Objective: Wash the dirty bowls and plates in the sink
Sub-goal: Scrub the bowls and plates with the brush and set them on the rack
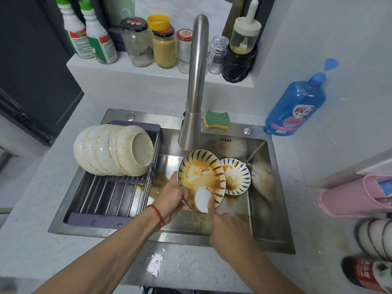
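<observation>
Your steel sink (273,209) fills the middle of the frame, brushed metal smeared with orange sauce. On the ribbed drying rack (106,196) at centre left lies a stack of white fluted bowls (112,149), tipped on their side and still stained. At centre, your left hand (171,198) grips the lower-left rim of the striped plate (201,177), which is tilted up with its glazed, sauce-coated face towards you. Your right hand (229,228), the nearer one, comes from the lower right and presses a white sponge (203,199) onto the plate's lower edge; its fingers are blurred. A smaller striped plate (236,177) leans just behind, to the right.
</observation>
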`<move>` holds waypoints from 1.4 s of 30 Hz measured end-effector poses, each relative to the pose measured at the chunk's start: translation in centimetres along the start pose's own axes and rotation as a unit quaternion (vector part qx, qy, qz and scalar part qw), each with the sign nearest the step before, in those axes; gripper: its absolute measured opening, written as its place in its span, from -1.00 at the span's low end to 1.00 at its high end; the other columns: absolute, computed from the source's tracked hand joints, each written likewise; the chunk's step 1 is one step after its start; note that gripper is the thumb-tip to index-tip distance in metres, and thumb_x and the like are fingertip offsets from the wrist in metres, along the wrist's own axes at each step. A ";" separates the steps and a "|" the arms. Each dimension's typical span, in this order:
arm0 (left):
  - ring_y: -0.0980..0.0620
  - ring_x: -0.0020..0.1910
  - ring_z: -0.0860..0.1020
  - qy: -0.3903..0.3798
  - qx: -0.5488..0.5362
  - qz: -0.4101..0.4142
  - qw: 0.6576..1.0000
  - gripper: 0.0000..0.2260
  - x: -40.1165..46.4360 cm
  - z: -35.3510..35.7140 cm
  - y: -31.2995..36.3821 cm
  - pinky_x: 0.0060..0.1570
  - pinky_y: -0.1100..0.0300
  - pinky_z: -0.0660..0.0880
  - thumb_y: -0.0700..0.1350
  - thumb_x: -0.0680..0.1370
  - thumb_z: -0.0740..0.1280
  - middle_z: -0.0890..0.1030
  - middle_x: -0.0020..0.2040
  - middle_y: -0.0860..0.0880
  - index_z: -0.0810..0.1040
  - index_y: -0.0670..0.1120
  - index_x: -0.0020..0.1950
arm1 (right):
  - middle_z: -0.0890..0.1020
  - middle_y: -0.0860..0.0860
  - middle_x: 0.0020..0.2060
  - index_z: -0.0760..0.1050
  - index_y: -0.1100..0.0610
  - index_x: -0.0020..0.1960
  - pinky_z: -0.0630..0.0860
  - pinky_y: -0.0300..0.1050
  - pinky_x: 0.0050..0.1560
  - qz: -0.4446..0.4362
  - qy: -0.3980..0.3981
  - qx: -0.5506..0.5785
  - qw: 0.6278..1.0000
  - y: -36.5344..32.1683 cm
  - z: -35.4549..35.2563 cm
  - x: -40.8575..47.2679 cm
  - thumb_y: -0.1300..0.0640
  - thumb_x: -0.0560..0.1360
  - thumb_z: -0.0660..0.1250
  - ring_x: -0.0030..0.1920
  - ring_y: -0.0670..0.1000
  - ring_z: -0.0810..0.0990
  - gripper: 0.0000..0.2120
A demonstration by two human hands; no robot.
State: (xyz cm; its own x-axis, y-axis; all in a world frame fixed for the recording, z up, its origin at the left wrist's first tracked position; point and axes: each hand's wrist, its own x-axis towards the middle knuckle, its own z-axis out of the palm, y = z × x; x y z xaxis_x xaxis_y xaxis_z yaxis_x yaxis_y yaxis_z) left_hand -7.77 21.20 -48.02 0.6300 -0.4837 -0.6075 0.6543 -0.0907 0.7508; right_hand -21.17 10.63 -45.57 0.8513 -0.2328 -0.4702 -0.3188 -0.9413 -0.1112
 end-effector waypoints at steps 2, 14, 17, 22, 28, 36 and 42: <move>-0.01 -0.20 0.59 -0.012 0.013 0.002 1.000 -0.41 -0.3 -0.1 0.0 -0.37 0.02 0.61 -0.55 0.39 0.08 0.56 -0.02 -0.11 0.45 -0.07 0.28 | 0.60 0.11 0.05 -0.16 0.13 0.66 0.39 -0.02 -0.15 0.048 0.020 -0.019 0.998 1.8 -0.2 1.3 0.21 0.63 0.14 -0.09 0.11 0.57 -0.29; -0.16 -0.19 0.62 -0.124 -0.040 -0.115 0.985 -0.66 -1.0 -0.8 0.0 0.15 -0.48 0.51 -0.44 0.41 0.09 0.57 -0.13 -0.23 0.51 -0.30 0.11 | 0.60 0.24 0.12 -0.10 0.06 0.66 0.40 0.06 -0.07 -0.067 0.013 0.028 0.997 -0.4 -3.6 3.7 0.17 0.63 0.17 0.10 0.28 0.61 -0.31; -0.16 -0.10 0.67 -0.111 -0.123 -0.121 0.979 -0.63 -0.5 -1.4 -0.2 0.10 -0.42 0.54 -0.29 0.48 0.08 0.66 0.00 -0.22 0.56 -0.24 0.18 | 0.60 0.23 0.08 -0.09 0.04 0.65 0.35 0.04 -0.13 -0.132 -0.017 -0.007 0.991 0.2 -3.2 1.8 0.20 0.62 0.16 0.04 0.28 0.60 -0.31; -0.27 -0.01 0.67 -0.011 -0.076 -0.098 0.992 -0.64 -0.5 -0.8 -0.3 -0.16 -0.33 0.65 -0.41 0.51 0.08 0.64 0.18 -0.26 0.45 -0.25 0.26 | 0.58 0.15 0.19 -0.05 0.02 0.64 0.42 0.03 -0.05 -0.067 -0.054 -0.059 0.995 4.8 -2.5 0.9 0.20 0.64 0.11 0.12 0.22 0.61 -0.37; -0.02 -0.38 0.66 -0.019 -0.065 -0.068 0.995 -0.66 -0.4 0.3 0.2 -0.25 -0.25 0.67 -0.50 0.45 0.00 0.70 -0.23 -0.09 0.45 -0.26 0.04 | 0.61 0.17 0.11 -0.01 0.04 0.62 0.38 0.03 -0.13 -0.102 -0.019 -0.052 0.993 3.1 -2.2 0.6 0.18 0.62 0.13 0.05 0.24 0.60 -0.39; -0.26 -0.02 0.66 -0.044 -0.031 -0.053 0.997 -0.37 0.4 -0.4 0.2 -0.10 -0.41 0.62 -0.51 0.32 0.04 0.66 0.09 -0.27 0.48 -0.23 0.35 | 0.63 0.15 0.15 -0.09 0.13 0.65 0.35 0.01 -0.12 -0.026 0.050 -0.010 0.998 1.1 -2.5 2.8 0.22 0.62 0.13 0.06 0.23 0.63 -0.32; -0.10 -0.24 0.65 -0.046 -0.011 -0.053 0.997 -0.37 0.6 -0.3 0.0 -0.20 -0.22 0.67 -0.50 0.34 0.05 0.63 -0.16 -0.11 0.49 -0.17 0.35 | 0.63 0.16 0.16 -0.08 0.14 0.66 0.34 0.00 -0.12 0.024 0.066 0.028 0.997 0.1 -2.1 3.8 0.24 0.60 0.15 0.10 0.22 0.63 -0.30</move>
State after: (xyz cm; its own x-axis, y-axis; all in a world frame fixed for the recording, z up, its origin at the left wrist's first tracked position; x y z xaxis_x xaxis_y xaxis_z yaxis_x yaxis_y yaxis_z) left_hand -7.25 21.18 -48.52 0.5168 -0.5497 -0.6563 0.7247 -0.1272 0.6772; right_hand -17.10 9.19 -45.51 0.8809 -0.3104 -0.3572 -0.3796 -0.9143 -0.1415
